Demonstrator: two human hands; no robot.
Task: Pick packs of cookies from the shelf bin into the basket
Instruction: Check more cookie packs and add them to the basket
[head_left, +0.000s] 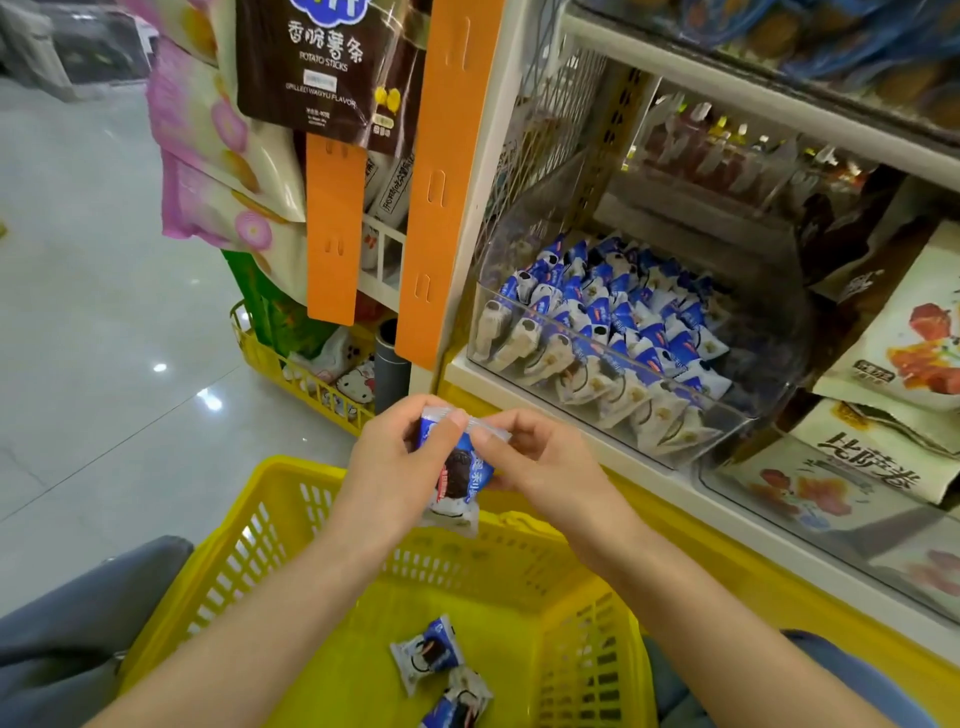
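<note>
Left hand (397, 457): above the far rim of the basket (244, 525), thumb and fingers curled, pinching the pack (460, 475) at its left side.
Right hand (543, 462): level with the left over the same rim (back of hand toward the camera), fingertips pinching the pack's upper right edge.
Forearms: both bare, reaching forward across the basket, converging.
Wrists: roughly straight.

I count two hands, the left hand (395, 457) and the right hand (540, 457), sharing one cookie pack (457, 478). At six o'clock sits one yellow basket (291, 483) with two packs, an upper pack (426, 652) and a lower pack (462, 699). At one o'clock, one clear bin (769, 364) holds binned packs (623, 312), too many for me to count.
</note>
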